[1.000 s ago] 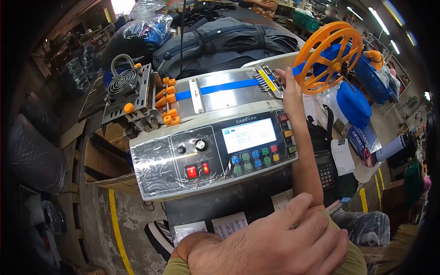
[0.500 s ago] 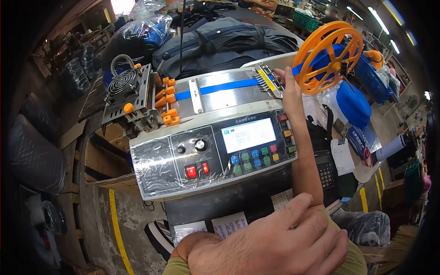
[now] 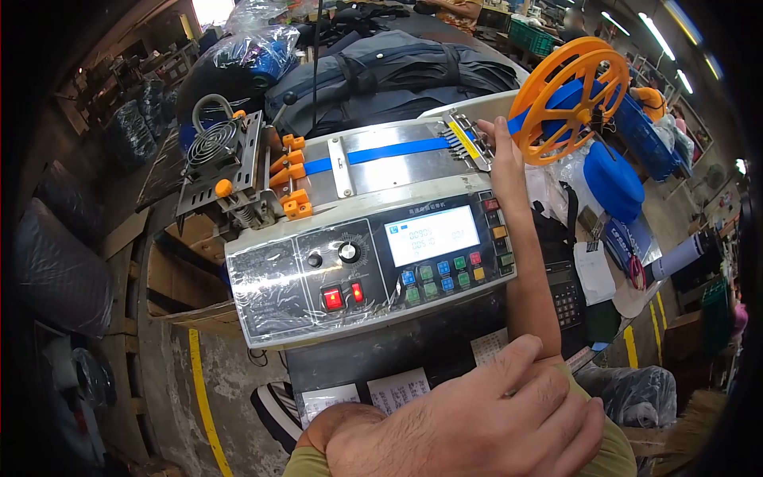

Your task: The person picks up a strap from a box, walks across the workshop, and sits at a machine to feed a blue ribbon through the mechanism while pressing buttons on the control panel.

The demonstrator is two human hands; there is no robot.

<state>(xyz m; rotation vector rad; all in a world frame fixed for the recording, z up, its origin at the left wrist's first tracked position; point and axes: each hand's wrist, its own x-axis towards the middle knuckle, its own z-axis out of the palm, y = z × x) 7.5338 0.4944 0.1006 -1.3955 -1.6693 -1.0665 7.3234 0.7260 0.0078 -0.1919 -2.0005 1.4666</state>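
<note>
My right hand (image 3: pixel 502 151) reaches to the right end of a strap-cutting machine (image 3: pixel 366 238). Its fingers lie on the blue strap (image 3: pixel 389 149) at the yellow comb guide (image 3: pixel 467 139), and the grip underneath is hidden by the hand. The strap runs from an orange reel (image 3: pixel 568 99) across the steel bed to the orange rollers (image 3: pixel 290 179). My left hand (image 3: pixel 469 425) rests palm down, fingers spread, on olive-green cloth near my right elbow and holds nothing.
The control panel has a lit display (image 3: pixel 431 234), coloured buttons (image 3: pixel 445 274), a dial (image 3: pixel 347 251) and red switches (image 3: pixel 342 296). A calculator (image 3: pixel 566 296) and papers sit to the right. Dark bags (image 3: pixel 381 71) are piled behind. A yellow floor line (image 3: pixel 203 397) runs at lower left.
The orange reel has turned a little and the display digits have changed. Neither hand has moved.
</note>
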